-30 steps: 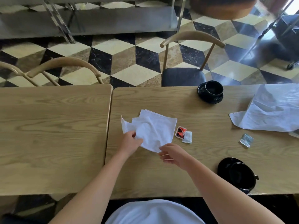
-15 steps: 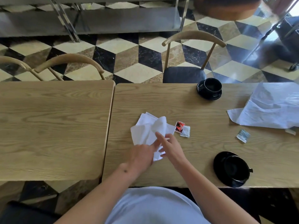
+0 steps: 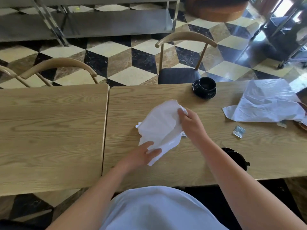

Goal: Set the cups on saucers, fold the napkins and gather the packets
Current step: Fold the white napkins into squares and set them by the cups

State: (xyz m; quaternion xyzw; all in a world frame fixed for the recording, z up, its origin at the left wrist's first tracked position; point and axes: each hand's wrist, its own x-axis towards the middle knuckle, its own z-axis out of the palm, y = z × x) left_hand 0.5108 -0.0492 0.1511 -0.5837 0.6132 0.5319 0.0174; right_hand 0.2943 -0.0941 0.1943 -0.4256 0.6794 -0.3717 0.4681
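A white napkin (image 3: 160, 127) is lifted above the middle of the right table. My right hand (image 3: 189, 122) grips its far edge and my left hand (image 3: 143, 155) pinches its near corner. A second white napkin (image 3: 265, 103) lies spread out at the right. A silver packet (image 3: 238, 131) lies below it, and a bit of another packet (image 3: 183, 134) peeks out under my right wrist. A black cup on a saucer (image 3: 204, 87) stands at the far edge. Another black cup on a saucer (image 3: 235, 156) sits near the front edge, half hidden by my right forearm.
Two wooden tables (image 3: 49, 130) stand side by side with a narrow gap between them. Wooden chairs (image 3: 181, 55) stand on the far side. A brown round thing (image 3: 304, 117) shows at the right edge.
My right hand moved from the napkin's near side to its far edge and raised it. The napkin now hides the red and white packets. My left hand shifted to the near corner.
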